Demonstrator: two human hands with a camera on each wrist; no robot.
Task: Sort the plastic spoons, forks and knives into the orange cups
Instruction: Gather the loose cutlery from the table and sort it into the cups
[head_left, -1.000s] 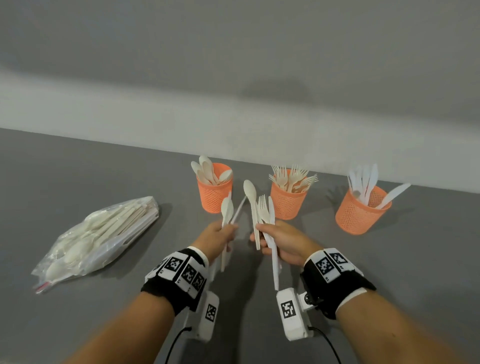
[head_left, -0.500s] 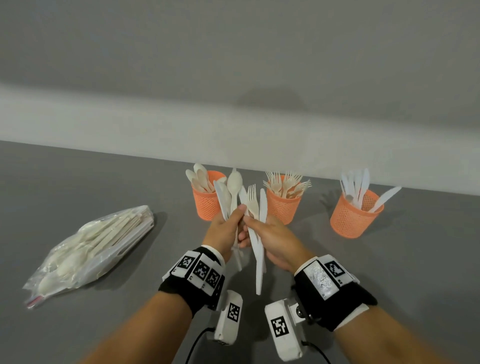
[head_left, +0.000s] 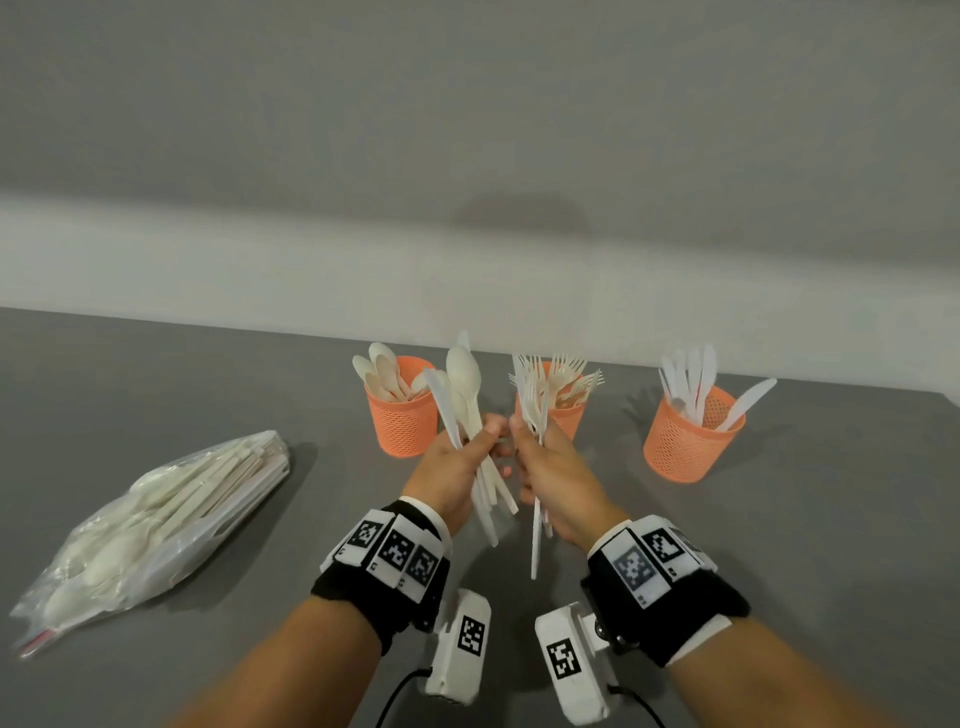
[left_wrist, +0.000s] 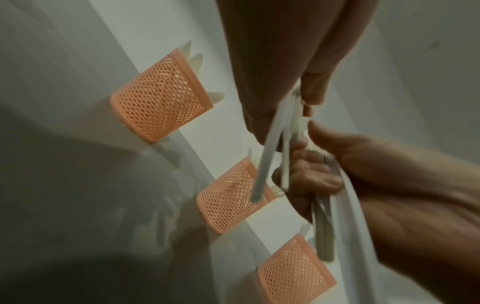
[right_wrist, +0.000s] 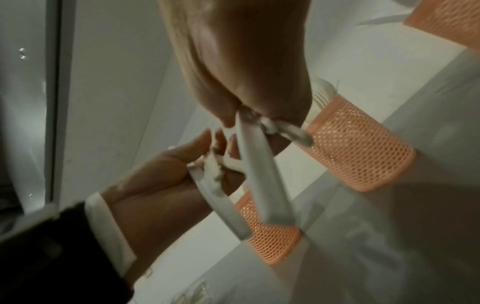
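Grey desk (head_left: 156, 374) under me: my left hand (head_left: 457, 467) pinches spoons (head_left: 462, 374), right hand (head_left: 558, 467) pinches forks (head_left: 530, 400). I'm mid-sort; next, the spoon cup (head_left: 400, 421) at eleven o'clock.

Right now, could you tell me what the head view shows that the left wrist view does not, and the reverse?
Only the head view shows the clear bag of cutlery lying on the table to the left, the utensil heads, spoons in the left hand and forks in the right hand, and both wristbands. Only the left wrist view shows the handle ends from below and the mesh cup walls close up. Both show three orange cups in a row and both hands holding cutlery.
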